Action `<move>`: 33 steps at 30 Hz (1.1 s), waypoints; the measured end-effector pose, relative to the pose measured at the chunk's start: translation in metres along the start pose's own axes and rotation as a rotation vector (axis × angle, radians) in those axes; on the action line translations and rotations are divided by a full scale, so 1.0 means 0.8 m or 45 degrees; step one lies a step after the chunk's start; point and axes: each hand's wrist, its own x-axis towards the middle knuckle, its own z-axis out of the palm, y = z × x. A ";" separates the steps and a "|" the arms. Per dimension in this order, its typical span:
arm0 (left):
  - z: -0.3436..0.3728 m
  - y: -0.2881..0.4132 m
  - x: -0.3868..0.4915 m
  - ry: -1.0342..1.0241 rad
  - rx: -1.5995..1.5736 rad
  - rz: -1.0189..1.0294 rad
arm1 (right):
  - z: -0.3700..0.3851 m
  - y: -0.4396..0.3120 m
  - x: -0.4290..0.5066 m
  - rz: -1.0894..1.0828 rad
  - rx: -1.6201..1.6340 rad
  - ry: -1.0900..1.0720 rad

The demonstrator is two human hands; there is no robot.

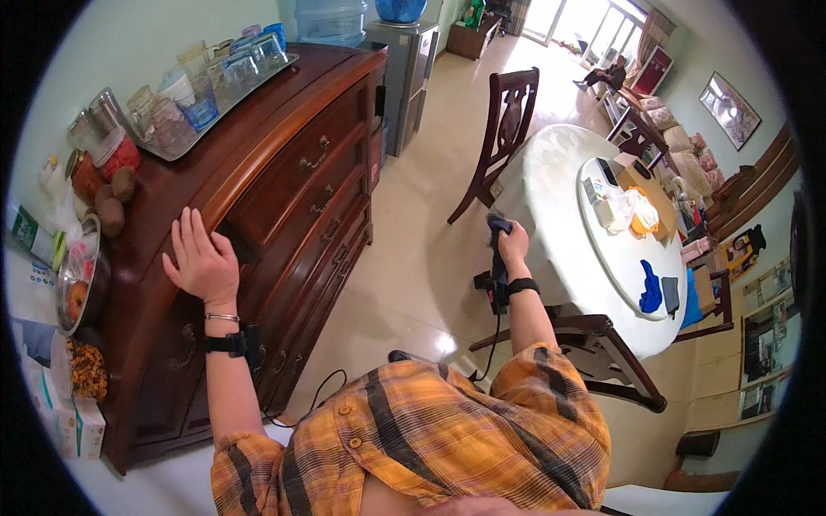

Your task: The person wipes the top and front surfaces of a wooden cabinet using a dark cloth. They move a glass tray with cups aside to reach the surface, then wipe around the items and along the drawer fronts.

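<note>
My left hand [201, 261] lies palm down on the front edge of a dark wooden sideboard [258, 122], fingers slightly apart and holding nothing. Fingers of my right hand [513, 244] are closed on a dark cloth [499, 248], which hangs down beside the round table. Each of my wrists carries a black strap. Beyond the left fingertips are several brown kiwi-like fruits [111, 209]. Nearer the wall sits a metal bowl [97, 277] with an apple and a plastic bag in it.
A metal tray [222, 113] of glasses and cups stands on the sideboard. Two wooden chairs, one upright [493, 145] and one nearer me [597, 342], flank the round table [548, 168]. A black cable [497, 342] hangs beside my right arm. A person [610, 74] sits far off.
</note>
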 end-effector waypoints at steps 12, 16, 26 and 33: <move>-0.007 -0.004 -0.001 -0.081 -0.050 -0.035 | 0.059 -0.017 -0.056 -0.049 0.057 0.014; -0.007 -0.004 -0.003 -0.076 -0.051 -0.028 | 0.094 -0.042 -0.052 -0.072 0.066 -0.203; -0.028 0.000 0.006 -0.222 -0.181 -0.110 | 0.123 -0.230 -0.100 -0.317 0.881 -0.484; -0.062 -0.039 0.021 -0.182 -0.297 -0.217 | 0.033 -0.455 -0.168 -0.930 1.577 -0.405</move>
